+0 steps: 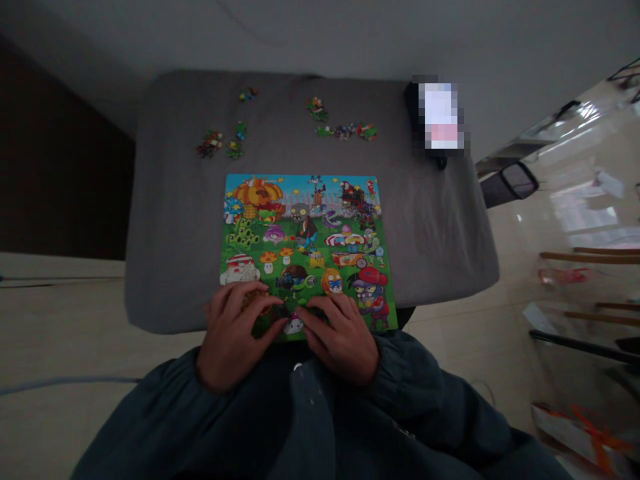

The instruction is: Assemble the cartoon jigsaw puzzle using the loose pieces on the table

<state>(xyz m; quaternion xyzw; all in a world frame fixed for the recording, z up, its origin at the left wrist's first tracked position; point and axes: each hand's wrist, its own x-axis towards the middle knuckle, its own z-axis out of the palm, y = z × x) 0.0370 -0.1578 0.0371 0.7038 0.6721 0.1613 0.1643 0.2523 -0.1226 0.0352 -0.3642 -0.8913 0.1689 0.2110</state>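
A colourful cartoon jigsaw puzzle (300,233) lies flat in front of me, with plants, zombies and a pumpkin on a green and blue ground. My left hand (240,333) rests over its near left part, fingers bent, thumb and index fingertip near the middle of the near edge. Facing it from the other side, my right hand (340,333) has its fingers curled, fingertips on the same spot. Between the fingertips shows a small puzzle piece (294,325) with a whitish figure. The fingers partly hide it and the picture around it.
The puzzle lies on a grey cloth-covered table (175,220). Loose puzzle pieces lie toward the back: a brownish cluster (209,143), green ones (235,149), a small one (247,95), a group (317,109) and a row (346,131). A blurred-out phone (440,117) stands back right.
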